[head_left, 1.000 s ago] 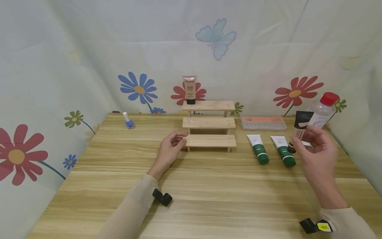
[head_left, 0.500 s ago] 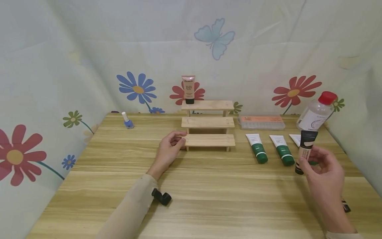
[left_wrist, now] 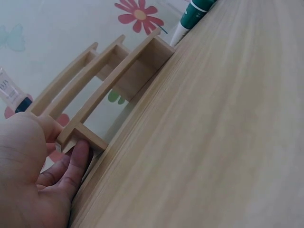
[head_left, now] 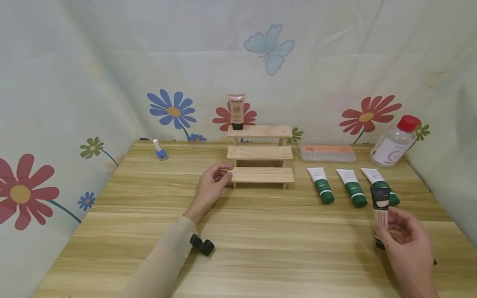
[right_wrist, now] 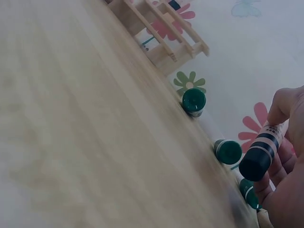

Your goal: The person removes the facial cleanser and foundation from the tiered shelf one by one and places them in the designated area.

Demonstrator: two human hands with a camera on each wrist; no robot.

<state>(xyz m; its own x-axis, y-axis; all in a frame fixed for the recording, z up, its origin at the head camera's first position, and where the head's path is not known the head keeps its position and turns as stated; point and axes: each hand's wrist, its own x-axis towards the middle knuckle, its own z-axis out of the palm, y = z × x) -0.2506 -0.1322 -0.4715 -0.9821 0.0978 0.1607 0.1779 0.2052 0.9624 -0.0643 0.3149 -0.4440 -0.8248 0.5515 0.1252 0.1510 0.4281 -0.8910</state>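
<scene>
Here, the beige cosmetic tube with the black cap [head_left: 381, 215] is being carried downward and toward the lower right of the head view: a second ago it was being held up near the clear bottle with the red cap [head_left: 396, 142] at the right edge, half a second ago it was level with the green tubes, and now it is being held low over the front of the wooden table [head_left: 261, 248]. With the tube drawn away, a third green-capped tube [head_left: 380, 186] is being revealed beside the other two green-capped tubes [head_left: 321, 185] [head_left: 351, 188]. The work is judged to be in a carrying step, with the tube lifted and not yet set down anywhere.

The right hand [head_left: 408, 244] is being kept at the lower right of the frame, its fingers and thumb curled round the tube's lower half; the tube is being held roughly upright, cap end down, clear of the table. In the right wrist view the black cap [right_wrist: 256, 164] is being shown pointing toward the camera, with fingers [right_wrist: 280, 107] wrapped behind the tube.

The left hand [head_left: 210, 190] is being kept where it was, at the centre of the head view, its thumb and fingertips pinching the left end of the lowest step of the three-tier wooden stand [head_left: 261, 155]; the left wrist view is showing fingers [left_wrist: 71, 164] curled under that step. A BB cream tube [head_left: 236, 111] is being displayed on the top tier.
</scene>
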